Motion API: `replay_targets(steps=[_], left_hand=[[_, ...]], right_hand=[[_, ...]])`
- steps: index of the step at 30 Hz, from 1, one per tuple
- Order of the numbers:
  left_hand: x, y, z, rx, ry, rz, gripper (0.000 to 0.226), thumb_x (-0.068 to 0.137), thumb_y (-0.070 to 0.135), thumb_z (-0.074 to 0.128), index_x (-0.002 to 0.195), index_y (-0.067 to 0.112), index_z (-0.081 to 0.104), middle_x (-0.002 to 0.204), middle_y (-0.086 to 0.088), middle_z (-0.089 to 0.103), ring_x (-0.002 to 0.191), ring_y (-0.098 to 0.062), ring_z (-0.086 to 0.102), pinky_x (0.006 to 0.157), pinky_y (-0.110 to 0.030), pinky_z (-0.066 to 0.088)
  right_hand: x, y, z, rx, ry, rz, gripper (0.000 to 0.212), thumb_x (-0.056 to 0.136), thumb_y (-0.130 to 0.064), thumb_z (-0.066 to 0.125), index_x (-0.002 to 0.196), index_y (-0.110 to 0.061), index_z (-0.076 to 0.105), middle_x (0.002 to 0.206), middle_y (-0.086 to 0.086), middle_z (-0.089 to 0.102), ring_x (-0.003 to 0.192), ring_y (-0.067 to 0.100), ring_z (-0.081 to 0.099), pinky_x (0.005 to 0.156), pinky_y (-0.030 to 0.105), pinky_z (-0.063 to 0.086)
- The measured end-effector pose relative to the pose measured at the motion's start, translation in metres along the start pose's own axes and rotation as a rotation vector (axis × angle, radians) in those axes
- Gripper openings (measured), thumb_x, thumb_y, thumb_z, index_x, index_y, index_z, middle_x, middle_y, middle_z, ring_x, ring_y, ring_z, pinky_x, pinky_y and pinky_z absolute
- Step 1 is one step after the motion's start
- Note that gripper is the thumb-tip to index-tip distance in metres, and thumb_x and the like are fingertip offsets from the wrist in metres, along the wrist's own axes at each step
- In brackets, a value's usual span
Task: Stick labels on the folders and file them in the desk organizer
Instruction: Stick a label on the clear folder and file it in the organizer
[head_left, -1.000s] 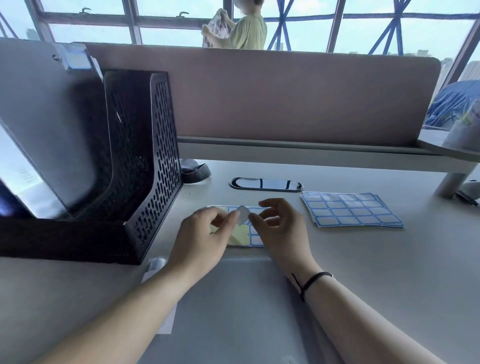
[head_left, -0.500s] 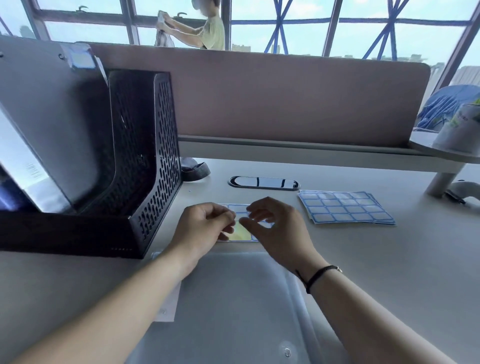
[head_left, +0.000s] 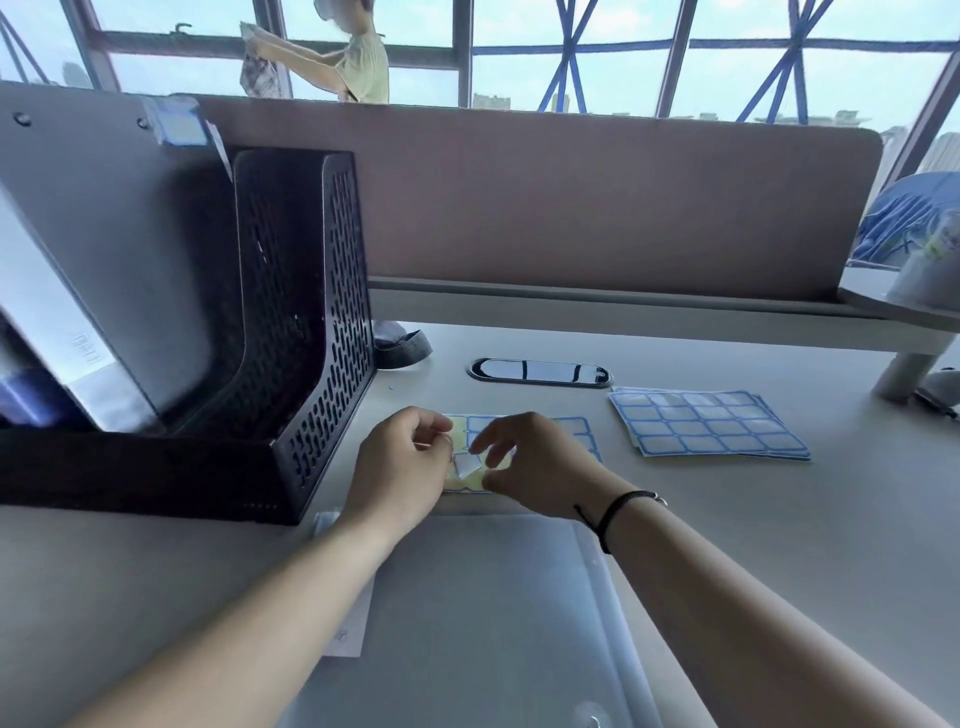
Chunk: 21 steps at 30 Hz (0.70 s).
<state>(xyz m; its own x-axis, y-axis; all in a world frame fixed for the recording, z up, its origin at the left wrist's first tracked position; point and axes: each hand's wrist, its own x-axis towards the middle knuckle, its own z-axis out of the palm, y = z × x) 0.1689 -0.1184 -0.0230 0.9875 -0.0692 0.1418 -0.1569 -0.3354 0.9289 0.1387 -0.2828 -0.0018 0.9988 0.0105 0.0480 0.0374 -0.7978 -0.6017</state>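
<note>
A partly used label sheet (head_left: 571, 434) with blue-framed labels lies on the desk between my hands. My left hand (head_left: 400, 467) holds down its left edge with curled fingers. My right hand (head_left: 535, 467) pinches a small label (head_left: 466, 466) that is peeling off the sheet. A translucent grey folder (head_left: 493, 613) lies flat on the desk below my hands. The black mesh desk organizer (head_left: 311, 332) stands at the left with a grey folder (head_left: 104, 249) leaning in it, a label stuck at that folder's top corner.
A stack of full label sheets (head_left: 706, 423) lies to the right. A black oval cable port (head_left: 540, 372) sits behind the sheet. A partition (head_left: 571, 208) closes the back of the desk. A white slip of paper (head_left: 348, 623) lies under the folder's left edge. A person stands beyond the partition.
My hands have dropped from holding a label up above the sheet to working low on the sheet itself. The right fingers now pull a label up from it.
</note>
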Motion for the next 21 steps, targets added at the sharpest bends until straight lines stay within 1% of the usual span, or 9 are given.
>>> replay_targets(steps=[3, 6, 8, 10, 12, 14, 18, 20, 21], left_hand=[[-0.001, 0.0, 0.0, 0.074, -0.027, -0.026, 0.017, 0.087, 0.016, 0.059, 0.091, 0.03, 0.067, 0.09, 0.008, 0.071, 0.085, -0.018, 0.07, 0.082, -0.039, 0.059], [0.001, -0.001, 0.0, 0.109, -0.035, -0.044, 0.016, 0.085, 0.018, 0.059, 0.092, 0.03, 0.066, 0.091, 0.009, 0.07, 0.085, -0.016, 0.07, 0.075, -0.032, 0.056], [0.002, -0.001, 0.0, 0.123, -0.045, -0.055, 0.012, 0.086, 0.022, 0.06, 0.093, 0.031, 0.065, 0.091, 0.009, 0.07, 0.085, -0.015, 0.069, 0.075, -0.031, 0.055], [0.002, -0.001, 0.0, 0.114, -0.048, -0.047, 0.005, 0.088, 0.028, 0.062, 0.092, 0.028, 0.065, 0.089, 0.008, 0.07, 0.085, -0.016, 0.069, 0.079, -0.033, 0.056], [0.001, 0.002, -0.001, 0.054, -0.046, -0.046, 0.013, 0.09, 0.037, 0.063, 0.089, 0.025, 0.067, 0.082, 0.006, 0.072, 0.081, -0.018, 0.07, 0.08, -0.037, 0.057], [0.002, 0.006, -0.002, -0.077, -0.044, -0.076, 0.02, 0.091, 0.038, 0.063, 0.085, 0.02, 0.069, 0.071, 0.003, 0.072, 0.071, -0.02, 0.069, 0.077, -0.041, 0.058], [-0.001, 0.021, -0.004, -0.293, -0.148, -0.142, 0.012, 0.092, 0.018, 0.068, 0.086, 0.008, 0.072, 0.065, -0.003, 0.069, 0.066, -0.022, 0.066, 0.064, -0.035, 0.057], [-0.006, 0.029, -0.003, -0.295, -0.214, -0.127, 0.004, 0.088, 0.007, 0.071, 0.091, 0.008, 0.073, 0.07, -0.007, 0.07, 0.064, -0.019, 0.066, 0.06, -0.03, 0.055], [-0.008, 0.033, -0.003, -0.282, -0.237, -0.121, 0.009, 0.086, 0.003, 0.071, 0.093, 0.009, 0.073, 0.073, -0.009, 0.071, 0.063, -0.018, 0.065, 0.059, -0.029, 0.055]], right_hand=[[0.002, -0.004, 0.002, -0.102, 0.014, -0.046, 0.021, 0.082, -0.016, 0.065, 0.095, -0.032, 0.072, 0.087, -0.011, 0.068, 0.073, 0.007, 0.056, 0.066, 0.022, 0.046], [0.004, -0.005, 0.006, -0.09, 0.07, -0.062, 0.017, 0.085, -0.019, 0.061, 0.078, -0.032, 0.068, 0.083, -0.008, 0.07, 0.082, 0.015, 0.062, 0.074, 0.029, 0.053], [0.004, -0.003, 0.006, 0.031, 0.131, -0.043, 0.016, 0.084, -0.017, 0.064, 0.074, -0.03, 0.067, 0.08, -0.007, 0.07, 0.078, 0.014, 0.064, 0.07, 0.028, 0.052], [0.001, -0.001, 0.003, 0.219, 0.164, -0.028, 0.017, 0.083, -0.012, 0.068, 0.072, -0.025, 0.068, 0.074, -0.005, 0.069, 0.065, 0.012, 0.065, 0.063, 0.027, 0.05], [-0.004, 0.001, -0.002, 0.35, 0.155, -0.016, 0.021, 0.084, -0.006, 0.07, 0.07, -0.023, 0.068, 0.068, -0.006, 0.068, 0.055, 0.01, 0.062, 0.058, 0.029, 0.049], [-0.01, 0.004, -0.006, 0.399, 0.14, -0.018, 0.025, 0.082, -0.004, 0.072, 0.069, -0.025, 0.069, 0.064, -0.008, 0.068, 0.056, 0.009, 0.061, 0.062, 0.031, 0.051], [-0.026, 0.009, -0.014, 0.444, 0.119, -0.01, 0.025, 0.078, -0.005, 0.076, 0.069, -0.029, 0.074, 0.073, -0.005, 0.073, 0.064, 0.009, 0.062, 0.069, 0.035, 0.052], [-0.034, 0.008, -0.021, 0.447, 0.125, -0.018, 0.022, 0.077, -0.008, 0.077, 0.07, -0.029, 0.074, 0.073, -0.002, 0.073, 0.063, 0.009, 0.061, 0.066, 0.033, 0.049], [-0.038, 0.008, -0.024, 0.446, 0.128, -0.027, 0.023, 0.077, -0.008, 0.077, 0.07, -0.029, 0.074, 0.073, -0.001, 0.072, 0.061, 0.008, 0.059, 0.064, 0.031, 0.048]])
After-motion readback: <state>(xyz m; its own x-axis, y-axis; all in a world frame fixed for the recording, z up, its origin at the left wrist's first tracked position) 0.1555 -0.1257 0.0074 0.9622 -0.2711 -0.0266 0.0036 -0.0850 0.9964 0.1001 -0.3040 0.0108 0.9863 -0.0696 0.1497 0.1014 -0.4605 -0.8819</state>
